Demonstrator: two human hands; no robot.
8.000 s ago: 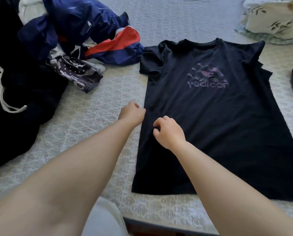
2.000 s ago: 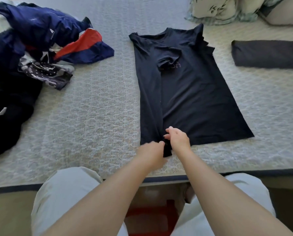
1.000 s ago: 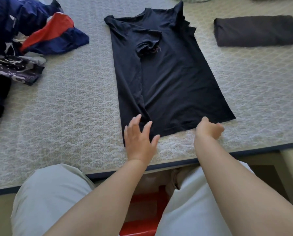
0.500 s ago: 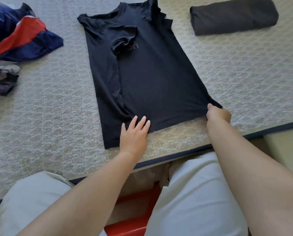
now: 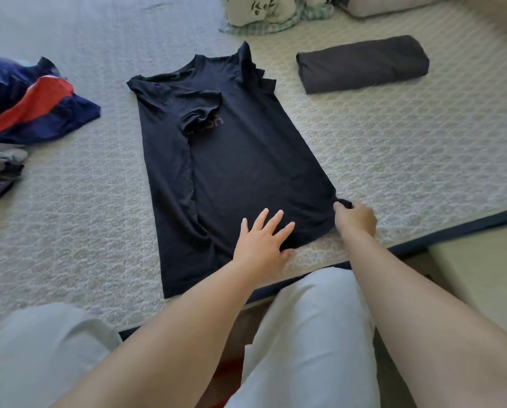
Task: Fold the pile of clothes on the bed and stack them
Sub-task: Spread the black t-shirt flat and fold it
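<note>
A black T-shirt [image 5: 240,160] lies flat on the quilted bed [image 5: 393,148], its left side and sleeve folded inward over the chest print. My left hand [image 5: 262,240] presses flat on the shirt's hem near the middle, fingers spread. My right hand [image 5: 354,217] pinches the hem's right corner at the shirt's edge. A folded dark grey garment [image 5: 362,63] lies at the upper right. The unfolded pile [image 5: 25,113], with a navy and red piece on top, sits at the left edge.
Floral pillows [image 5: 264,10] lie at the far side of the bed. The bed's dark-trimmed front edge [image 5: 452,231] runs just below my hands. My knees in light trousers [image 5: 311,334] are against that edge.
The left side of the shirt was folded in over the print. My right hand went to the hem's right corner and pinched it, while my left hand laid flat on the hem.
</note>
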